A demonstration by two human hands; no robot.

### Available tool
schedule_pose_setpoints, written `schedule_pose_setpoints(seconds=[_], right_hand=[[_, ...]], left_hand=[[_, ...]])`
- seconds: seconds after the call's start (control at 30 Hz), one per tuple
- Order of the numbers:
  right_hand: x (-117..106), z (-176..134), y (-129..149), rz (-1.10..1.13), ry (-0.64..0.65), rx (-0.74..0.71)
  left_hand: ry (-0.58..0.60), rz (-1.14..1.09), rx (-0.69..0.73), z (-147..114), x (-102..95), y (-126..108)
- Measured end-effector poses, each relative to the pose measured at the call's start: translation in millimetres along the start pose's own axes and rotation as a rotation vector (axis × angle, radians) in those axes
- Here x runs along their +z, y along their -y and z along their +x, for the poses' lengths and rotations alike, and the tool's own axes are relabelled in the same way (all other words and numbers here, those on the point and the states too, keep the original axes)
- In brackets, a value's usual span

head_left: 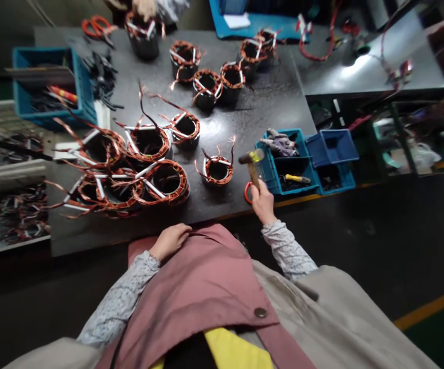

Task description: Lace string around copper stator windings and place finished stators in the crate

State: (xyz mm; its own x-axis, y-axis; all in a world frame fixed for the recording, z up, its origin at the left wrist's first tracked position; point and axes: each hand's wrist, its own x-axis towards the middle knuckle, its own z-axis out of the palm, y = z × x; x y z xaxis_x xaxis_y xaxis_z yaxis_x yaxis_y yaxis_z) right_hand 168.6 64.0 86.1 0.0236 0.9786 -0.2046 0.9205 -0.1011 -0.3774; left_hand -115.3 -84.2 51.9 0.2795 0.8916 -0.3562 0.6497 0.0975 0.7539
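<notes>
My right hand (263, 203) is closed around the handle of a hammer (251, 168), whose head with a yellow face points up and away from me. Beside it, red-handled scissors or pliers (248, 192) lie partly hidden at the table edge. My left hand (171, 240) rests at the near edge of the table against the pink apron (210, 277); its fingers are together, and what they hold, if anything, is hidden. A small copper-wound motor stator (217, 170) stands upright on the table, left of the hammer and apart from it.
Several larger stators (167, 182) crowd the table's left side, and more stand at the back. Blue bins (264, 171) with a yellow-handled tool (297, 179) sit at right. Another blue bin (17, 84) is at left. A co-worker's hand (144, 7) touches a far stator (143, 46).
</notes>
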Motion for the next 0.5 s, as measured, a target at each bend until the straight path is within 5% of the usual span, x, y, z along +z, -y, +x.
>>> schedule_pose_setpoints(seconds=[0.17,0.27,0.5], right_hand=[[1.9,8.9,-1.3,-0.034,0.089,-0.001],[-4.0,18.3,-1.2,-0.008,0.036,-0.052],[-14.8,75.7,3.3,0.131,0.107,-0.285]], left_hand=[[-0.070,-0.015,-0.063,-5.7,-2.8,-0.7],[-0.125,-0.030,-0.106,-4.6,-2.0,-4.7],[-0.193,-0.063,-0.144,10.3,7.9,-24.4]])
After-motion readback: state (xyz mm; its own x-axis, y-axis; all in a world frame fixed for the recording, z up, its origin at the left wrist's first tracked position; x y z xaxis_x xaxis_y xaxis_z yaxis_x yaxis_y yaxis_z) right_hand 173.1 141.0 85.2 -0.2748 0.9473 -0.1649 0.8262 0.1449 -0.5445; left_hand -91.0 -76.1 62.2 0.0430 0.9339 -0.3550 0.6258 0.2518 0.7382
